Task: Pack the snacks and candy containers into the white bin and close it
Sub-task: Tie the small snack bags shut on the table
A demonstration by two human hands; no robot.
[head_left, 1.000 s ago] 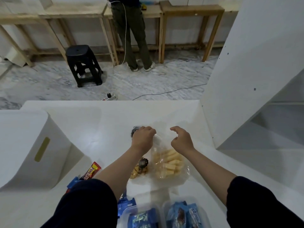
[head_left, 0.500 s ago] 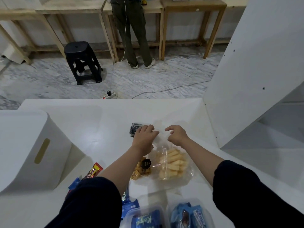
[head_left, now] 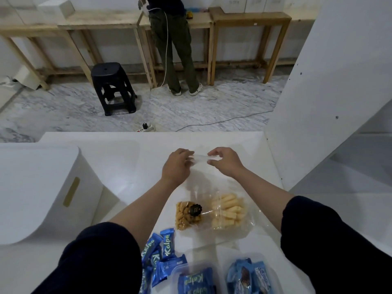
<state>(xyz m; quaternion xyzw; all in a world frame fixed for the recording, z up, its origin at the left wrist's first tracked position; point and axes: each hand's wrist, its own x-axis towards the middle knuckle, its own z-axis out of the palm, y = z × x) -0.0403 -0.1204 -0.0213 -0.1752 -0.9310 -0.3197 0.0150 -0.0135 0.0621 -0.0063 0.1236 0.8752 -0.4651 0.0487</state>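
A clear plastic bag [head_left: 229, 213] of pale stick snacks lies on the white table [head_left: 118, 162]. My left hand [head_left: 177, 165] and my right hand [head_left: 226, 162] pinch the bag's far open edge between them. A smaller pack of golden snacks [head_left: 187, 215] with a black round label lies beside the sticks. The white bin [head_left: 36, 192] stands at the left, a slot handle in its side. Near the front edge are loose blue Kalpa wafer packs [head_left: 160, 255] and two clear containers [head_left: 195, 279] holding blue packs.
A white panel [head_left: 331, 92] rises along the table's right side. Beyond the table are a marble floor, a black stool [head_left: 113, 88], a power strip [head_left: 146, 128] with a cable, wooden benches, and a person standing with their back to me.
My hands have moved farther from me along the bag to its open end, stretching the plastic flat. The camera tilted, bringing the blue packs and containers more into view.
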